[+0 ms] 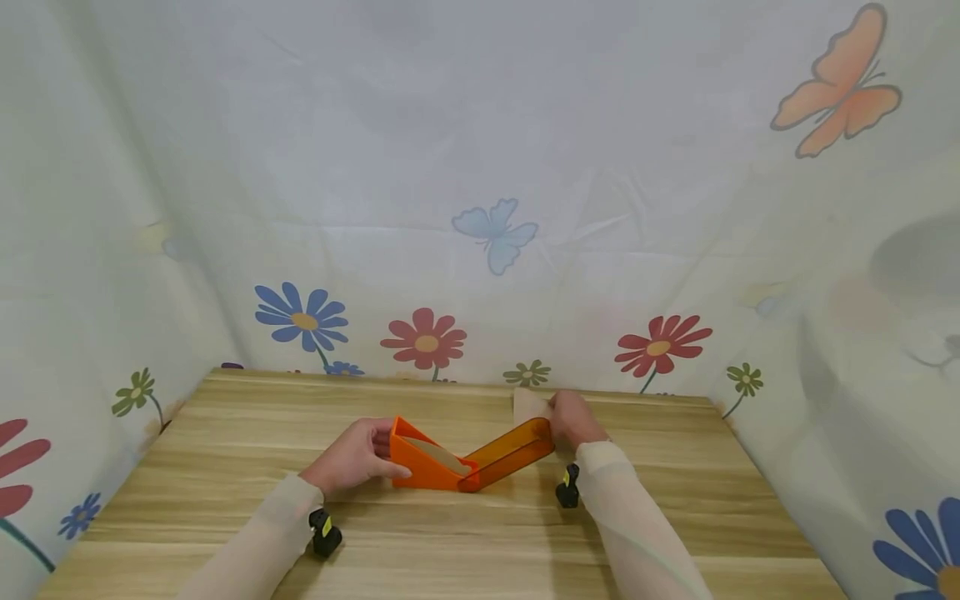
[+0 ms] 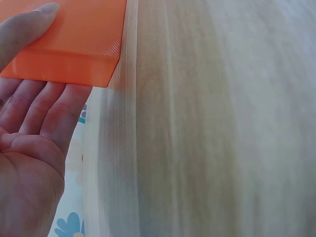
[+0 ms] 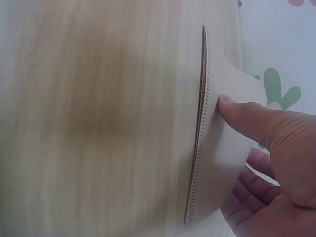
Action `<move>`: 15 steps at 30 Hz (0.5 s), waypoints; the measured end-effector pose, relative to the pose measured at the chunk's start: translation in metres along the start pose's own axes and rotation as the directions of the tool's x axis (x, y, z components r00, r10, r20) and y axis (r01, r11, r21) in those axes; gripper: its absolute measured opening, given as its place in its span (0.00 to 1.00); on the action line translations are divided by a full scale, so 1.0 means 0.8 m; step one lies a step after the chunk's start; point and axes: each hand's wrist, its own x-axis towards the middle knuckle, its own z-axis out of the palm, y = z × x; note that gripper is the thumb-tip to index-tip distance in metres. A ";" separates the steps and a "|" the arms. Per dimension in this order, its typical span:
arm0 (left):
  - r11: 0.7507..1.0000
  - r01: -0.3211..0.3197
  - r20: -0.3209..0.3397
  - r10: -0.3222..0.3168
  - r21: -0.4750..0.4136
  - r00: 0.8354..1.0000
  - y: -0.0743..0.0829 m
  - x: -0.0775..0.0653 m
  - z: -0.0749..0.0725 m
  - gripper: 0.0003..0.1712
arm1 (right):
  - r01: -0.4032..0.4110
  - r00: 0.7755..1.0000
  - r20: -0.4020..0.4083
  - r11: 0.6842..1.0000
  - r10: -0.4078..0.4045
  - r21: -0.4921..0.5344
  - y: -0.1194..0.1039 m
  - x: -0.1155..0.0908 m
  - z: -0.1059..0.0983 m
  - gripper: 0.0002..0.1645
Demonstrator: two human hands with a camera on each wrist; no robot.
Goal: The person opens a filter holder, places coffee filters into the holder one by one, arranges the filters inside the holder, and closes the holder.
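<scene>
Holder, wedge-shaped and orange, serves as landmark. It sits at the bench in front of you; whether its base touches the wood you cannot tell from these views. Your left grip is at the holder's left end, pinching it, the thumb laid on one face and the fingers behind the opposite side. The amber see-through lid stands swung open, slanting upward from the holder's right end. Within the holder lies a tan sheet, its edge showing along the sloping mouth. To the right of the holder, and farther from you, your right grip pinches a pale paper filter between thumb and fingers; the right wrist view shows its crimped seam and a dark gap between layers. You cannot tell whether it is one filter or several.

Stage, as judged from this arrangement: opening is done, and the work appears partway through. The filter is outside the holder, well clear of the mouth, and the lid is not closed. Whether paper is being loaded or taken out, you cannot tell.
</scene>
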 end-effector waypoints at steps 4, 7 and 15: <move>1.000 -0.002 -0.003 0.002 0.007 1.000 0.001 0.001 -0.001 0.31 | 0.010 1.000 -0.026 1.000 -0.009 0.011 -0.004 -0.002 0.000 0.16; 1.000 -0.003 -0.001 0.003 0.016 1.000 0.001 0.001 -0.001 0.31 | 0.012 1.000 -0.026 0.999 -0.011 0.031 -0.006 -0.005 -0.001 0.20; 1.000 -0.005 -0.004 0.005 0.013 1.000 -0.001 0.000 -0.001 0.31 | 0.032 0.999 0.005 0.999 -0.032 0.039 -0.008 -0.004 -0.004 0.23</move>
